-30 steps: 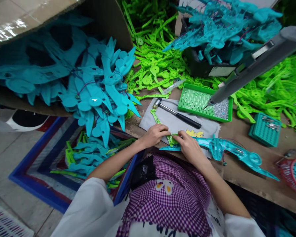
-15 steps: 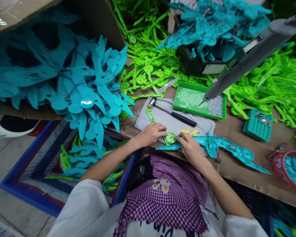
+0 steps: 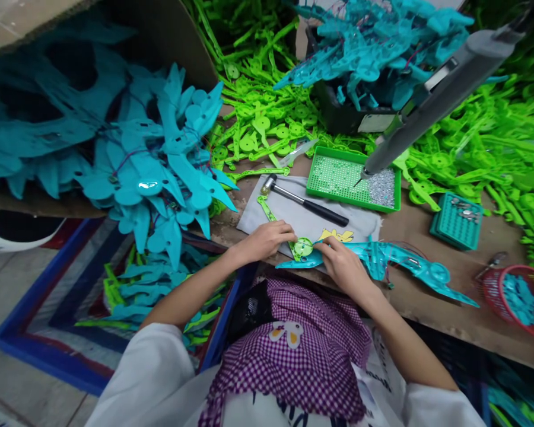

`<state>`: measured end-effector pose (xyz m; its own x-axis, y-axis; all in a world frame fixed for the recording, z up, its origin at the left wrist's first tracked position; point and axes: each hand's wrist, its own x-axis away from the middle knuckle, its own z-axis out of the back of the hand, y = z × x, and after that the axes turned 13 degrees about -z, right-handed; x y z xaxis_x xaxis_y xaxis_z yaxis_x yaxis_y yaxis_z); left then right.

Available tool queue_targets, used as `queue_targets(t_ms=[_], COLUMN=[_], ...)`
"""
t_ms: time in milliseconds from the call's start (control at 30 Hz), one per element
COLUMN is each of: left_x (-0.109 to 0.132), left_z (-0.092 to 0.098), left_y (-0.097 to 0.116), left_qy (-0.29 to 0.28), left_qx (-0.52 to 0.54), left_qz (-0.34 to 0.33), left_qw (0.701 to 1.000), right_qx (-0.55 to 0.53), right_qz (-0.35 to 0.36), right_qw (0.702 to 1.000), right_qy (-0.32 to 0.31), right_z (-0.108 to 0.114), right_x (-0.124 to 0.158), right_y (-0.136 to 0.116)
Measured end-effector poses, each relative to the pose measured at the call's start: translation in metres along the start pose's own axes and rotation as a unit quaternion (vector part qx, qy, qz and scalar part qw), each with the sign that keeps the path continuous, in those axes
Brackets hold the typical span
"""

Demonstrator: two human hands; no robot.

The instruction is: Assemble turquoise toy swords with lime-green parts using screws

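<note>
A green plastic arm with a round disc (image 3: 303,247) lies over the left end of a long blue plastic piece (image 3: 376,256) at the table's front edge. My left hand (image 3: 273,238) has its fingers closed on the green arm, just left of the disc. To the right of the disc, my right hand (image 3: 340,261) is pinched at the blue piece's edge; what is between its fingertips is too small to make out. Behind my hands a hammer (image 3: 307,203) with a black handle rests on a grey cloth (image 3: 251,216).
A grey screwdriver (image 3: 436,101) hangs tip-down over a green tray (image 3: 356,200) of small metal parts. Green parts (image 3: 267,124) are heaped behind. Right are a teal tray (image 3: 458,228) and red basket (image 3: 493,290). At left, blue pieces (image 3: 146,160) spill from a carton (image 3: 178,35).
The whole view has shifted slightly, so the table's things appear a little further left. Both hands stay at the green disc, with hardly any movement against it.
</note>
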<state>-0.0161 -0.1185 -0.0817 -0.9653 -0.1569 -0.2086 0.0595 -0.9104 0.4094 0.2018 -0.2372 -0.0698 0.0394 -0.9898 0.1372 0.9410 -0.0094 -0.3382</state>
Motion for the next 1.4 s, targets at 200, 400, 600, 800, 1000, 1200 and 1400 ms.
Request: queue_targets(t_ms=[200, 400, 600, 800, 1000, 1200, 1400], left_x=[0.012, 0.019, 0.01, 0.009, 0.004, -0.009, -0.015], left_z=[-0.014, -0.026, -0.013, -0.008, -0.016, -0.019, -0.009], left_y=[-0.007, -0.004, 0.009, 0.016, 0.021, 0.026, 0.027], left_qy=[0.047, 0.11, 0.056, 0.049, 0.093, 0.112, 0.068], left_qx=[0.015, -0.003, -0.02, -0.024, -0.019, -0.013, -0.01], left_qz=[-0.017, -0.032, 0.003, 0.025, 0.061, 0.131, 0.162], left_qw=[0.999, 0.993, 0.998, 0.998, 0.994, 0.985, 0.984], right_qx=[-0.025, -0.124, -0.104, -0.064, 0.023, -0.086, -0.139], right_qz=[-0.012, -0.018, -0.012, -0.002, 0.073, -0.027, -0.095], right_qw=[0.999, 0.992, 0.993, 0.995, 0.997, 0.996, 0.986], right_qy=[-0.021, 0.004, 0.05, 0.079, 0.011, 0.026, -0.001], right_z=[0.004, 0.003, 0.001, -0.002, 0.006, 0.002, -0.006], right_x=[-0.004, -0.008, -0.003, -0.004, 0.001, -0.006, -0.021], right_y=[0.001, 0.005, -0.011, -0.025, -0.017, 0.0, 0.006])
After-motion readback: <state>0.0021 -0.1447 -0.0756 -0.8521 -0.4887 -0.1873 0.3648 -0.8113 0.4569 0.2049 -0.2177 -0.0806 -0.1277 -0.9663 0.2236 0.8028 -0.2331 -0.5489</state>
